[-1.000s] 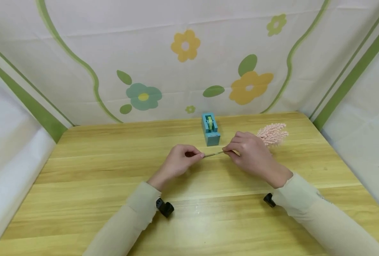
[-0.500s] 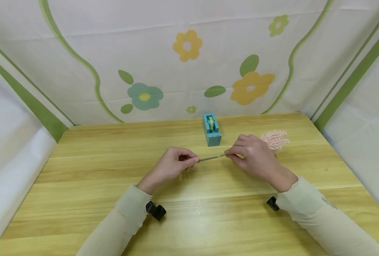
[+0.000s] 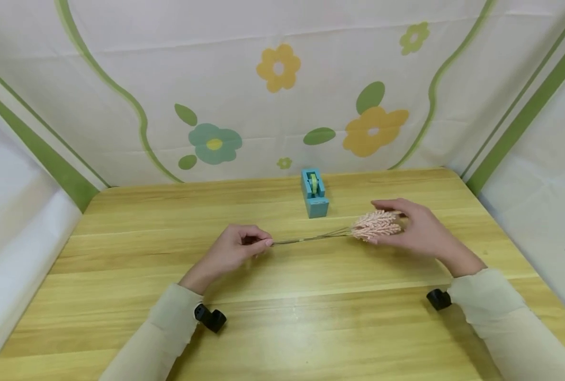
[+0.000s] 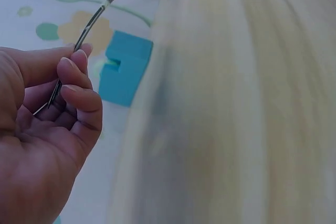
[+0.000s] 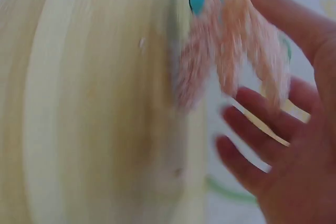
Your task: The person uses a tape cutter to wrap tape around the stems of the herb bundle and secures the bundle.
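My left hand (image 3: 236, 248) pinches the thin stems (image 4: 90, 24) of a small bunch of flowers between thumb and fingers, near their lower ends. A pale band (image 4: 107, 3) circles the stems partway up. The fluffy pink flower heads (image 3: 375, 225) point right, toward my right hand (image 3: 418, 230). That hand is spread with thumb and fingers apart on either side of the heads. In the right wrist view its thumb overlaps the pink heads (image 5: 231, 40), while the other fingers reach out loosely behind them. The bunch is held roughly level over the wooden table.
A blue tape dispenser (image 3: 314, 193) with a green roll stands behind the stems, toward the back of the wooden table (image 3: 144, 275). Beyond the table's back edge hangs a white cloth (image 3: 244, 32) printed with flowers.
My left hand has moved left, drawing the bunch with it. The right hand has let go of the stems, shifted right and spread around the flower heads.
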Motion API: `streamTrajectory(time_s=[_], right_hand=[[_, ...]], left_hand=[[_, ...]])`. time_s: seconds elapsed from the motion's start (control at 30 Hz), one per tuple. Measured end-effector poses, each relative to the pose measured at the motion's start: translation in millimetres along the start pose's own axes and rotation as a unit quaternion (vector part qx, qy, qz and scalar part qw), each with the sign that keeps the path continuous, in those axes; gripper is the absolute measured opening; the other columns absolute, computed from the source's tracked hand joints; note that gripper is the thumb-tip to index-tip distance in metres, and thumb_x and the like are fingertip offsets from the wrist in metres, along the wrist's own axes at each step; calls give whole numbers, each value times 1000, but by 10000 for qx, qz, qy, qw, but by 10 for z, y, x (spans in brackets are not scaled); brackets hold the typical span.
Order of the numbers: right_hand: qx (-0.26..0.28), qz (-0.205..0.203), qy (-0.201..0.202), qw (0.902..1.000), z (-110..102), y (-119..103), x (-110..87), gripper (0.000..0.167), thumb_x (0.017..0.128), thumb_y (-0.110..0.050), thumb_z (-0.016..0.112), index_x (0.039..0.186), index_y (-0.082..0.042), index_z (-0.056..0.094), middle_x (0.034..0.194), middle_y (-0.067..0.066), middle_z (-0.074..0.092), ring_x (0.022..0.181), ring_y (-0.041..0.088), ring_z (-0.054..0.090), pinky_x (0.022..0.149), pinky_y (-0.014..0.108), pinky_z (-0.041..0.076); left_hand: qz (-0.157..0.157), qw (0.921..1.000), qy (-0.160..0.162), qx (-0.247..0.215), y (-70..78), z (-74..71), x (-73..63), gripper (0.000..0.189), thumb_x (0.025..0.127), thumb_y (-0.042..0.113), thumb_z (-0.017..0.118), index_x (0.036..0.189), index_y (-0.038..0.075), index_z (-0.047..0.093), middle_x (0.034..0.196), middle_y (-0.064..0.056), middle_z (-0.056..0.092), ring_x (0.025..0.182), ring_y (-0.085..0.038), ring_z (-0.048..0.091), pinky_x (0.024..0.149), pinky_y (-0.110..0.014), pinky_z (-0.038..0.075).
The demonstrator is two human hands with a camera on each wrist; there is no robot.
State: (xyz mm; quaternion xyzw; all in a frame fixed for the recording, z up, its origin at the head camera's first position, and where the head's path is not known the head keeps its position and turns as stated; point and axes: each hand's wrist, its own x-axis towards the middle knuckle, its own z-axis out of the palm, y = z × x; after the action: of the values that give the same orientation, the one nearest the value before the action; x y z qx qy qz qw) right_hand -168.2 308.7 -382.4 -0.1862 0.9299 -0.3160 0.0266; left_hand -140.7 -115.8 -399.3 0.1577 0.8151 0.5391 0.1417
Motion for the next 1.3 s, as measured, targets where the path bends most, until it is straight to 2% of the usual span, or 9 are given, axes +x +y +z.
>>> streamTrajectory(time_s=[0.1, 0.23, 0.33, 0.5, 0.6, 0.8, 1.0, 1.1, 1.3], right_hand=[[601, 440, -581, 9955, -12, 141, -31, 81, 90, -39, 90, 159, -21, 53, 161, 12, 55, 141, 34, 56, 109, 39, 54], [1063, 646, -812, 9889, 11, 212, -33, 70, 93, -31, 88, 154, -14, 58, 153, 17, 59, 126, 25, 65, 89, 24, 57], [1148, 789, -728, 9876, 19, 215, -20, 64, 95, -26, 86, 148, -4, 60, 147, 21, 61, 114, 22, 68, 81, 26, 58], [1004, 991, -629, 9880, 25, 224, -32, 64, 97, -27, 84, 149, -1, 58, 149, 24, 58, 129, 39, 64, 87, 24, 56], [894, 1101, -600, 9881, 29, 217, -51, 64, 97, -31, 83, 149, -3, 59, 149, 24, 58, 134, 45, 61, 89, 28, 56], [470, 1207, -536, 9901, 61, 170, -62, 74, 96, -43, 83, 151, -3, 57, 146, 23, 63, 127, 36, 63, 91, 34, 53], [352, 1333, -472, 9893, 100, 155, -39, 78, 95, -51, 82, 151, -2, 56, 115, 13, 71, 99, 24, 63, 80, 33, 51], [418, 1412, -510, 9878, 112, 179, -29, 82, 94, -53, 81, 151, -1, 54, 110, 10, 71, 95, 20, 63, 80, 31, 51], [905, 1525, -594, 9824, 88, 269, -38, 96, 96, -47, 82, 163, 5, 36, 119, 12, 75, 105, 16, 69, 90, 22, 53]], left_hand=[[-46, 10000, -70, -27, -54, -23, -21, 20, 107, 18, 70, 112, 3, 81, 91, -16, 71, 76, -21, 57, 62, -25, 47], [-199, 9997, -21, -128, -84, -28, -19, 20, 107, 19, 70, 112, 4, 82, 90, -16, 71, 74, -22, 57, 60, -25, 47], [-360, 9992, 51, -187, -96, -30, -22, 19, 106, 20, 71, 113, 6, 82, 92, -16, 72, 75, -23, 59, 60, -27, 48], [-548, 9984, 119, -98, -130, -56, -61, 19, 101, 19, 78, 115, 6, 81, 99, -10, 75, 82, -24, 63, 66, -27, 52], [-517, 9986, 118, 66, -158, -69, -89, 21, 97, 18, 82, 115, 6, 81, 98, -8, 74, 84, -23, 63, 67, -26, 53], [-126, 9963, 194, 825, -198, -65, -102, 13, 94, 14, 85, 107, 13, 84, 100, -2, 77, 88, -17, 66, 76, -25, 54], [17, 9898, 454, 1353, -249, -76, -39, 6, 94, 9, 84, 97, 13, 84, 97, -1, 77, 84, -12, 65, 76, -25, 54], [-116, 9918, 425, 1199, -276, -104, -23, 7, 93, 11, 85, 100, 13, 83, 99, -3, 77, 85, -13, 65, 76, -25, 53], [-387, 9956, 365, 767, -311, -169, -23, 12, 93, 13, 86, 104, 11, 83, 101, -6, 77, 86, -17, 65, 76, -26, 52]])
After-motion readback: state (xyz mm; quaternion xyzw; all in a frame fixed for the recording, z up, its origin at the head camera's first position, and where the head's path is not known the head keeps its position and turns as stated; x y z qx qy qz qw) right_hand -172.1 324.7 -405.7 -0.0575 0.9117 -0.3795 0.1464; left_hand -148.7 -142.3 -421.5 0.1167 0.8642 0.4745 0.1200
